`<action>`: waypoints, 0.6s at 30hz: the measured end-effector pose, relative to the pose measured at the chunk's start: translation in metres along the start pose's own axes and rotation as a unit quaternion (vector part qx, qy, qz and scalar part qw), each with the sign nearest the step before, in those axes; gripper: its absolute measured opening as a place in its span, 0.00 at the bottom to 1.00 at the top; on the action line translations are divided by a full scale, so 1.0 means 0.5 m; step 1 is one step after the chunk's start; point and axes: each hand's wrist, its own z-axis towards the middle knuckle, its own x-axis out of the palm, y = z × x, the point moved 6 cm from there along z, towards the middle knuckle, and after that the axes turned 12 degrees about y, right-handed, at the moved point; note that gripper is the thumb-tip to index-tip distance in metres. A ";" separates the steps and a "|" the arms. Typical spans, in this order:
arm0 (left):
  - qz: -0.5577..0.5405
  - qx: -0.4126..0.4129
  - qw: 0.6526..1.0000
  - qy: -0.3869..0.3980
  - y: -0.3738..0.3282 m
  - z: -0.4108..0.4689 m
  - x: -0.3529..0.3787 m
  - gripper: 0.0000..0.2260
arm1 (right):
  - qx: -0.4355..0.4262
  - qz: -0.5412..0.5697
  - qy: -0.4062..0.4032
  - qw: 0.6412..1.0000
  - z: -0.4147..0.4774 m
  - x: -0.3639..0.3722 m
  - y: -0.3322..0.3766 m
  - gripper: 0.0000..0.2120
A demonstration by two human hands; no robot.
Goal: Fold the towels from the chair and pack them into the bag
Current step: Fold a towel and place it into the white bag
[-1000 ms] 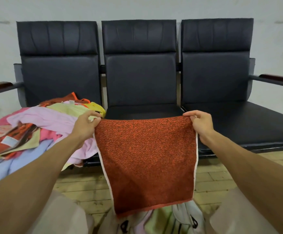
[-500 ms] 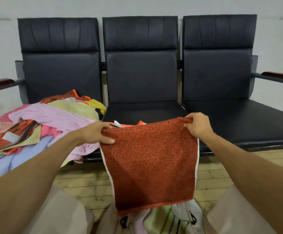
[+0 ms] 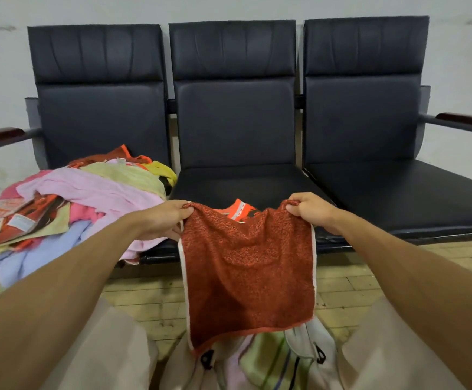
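A heap of loose towels lies on the left chair. Just beside it, the left hand pinches the red towel by its upper left corner. The right hand clenches the upper right corner. The towel hangs slack before the middle seat, its lower edge over the bag on the floor.

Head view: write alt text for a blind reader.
The left hand and right hand hold a red towel by its top corners above a bag on the floor. More towels lie heaped on the left chair.
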 end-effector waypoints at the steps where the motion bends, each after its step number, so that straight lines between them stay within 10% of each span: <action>1: -0.035 0.002 0.999 0.027 -0.002 0.002 0.008 0.12 | -0.006 -0.001 0.015 1.000 -0.002 0.006 0.006 0.09; 13: -0.309 0.100 0.939 0.116 -0.082 -0.024 0.047 0.11 | -0.002 0.179 0.305 0.935 -0.044 0.058 0.035 0.09; 18: -0.320 0.140 0.935 0.066 -0.088 -0.030 0.019 0.13 | -0.056 0.310 0.198 0.928 -0.027 0.019 0.042 0.09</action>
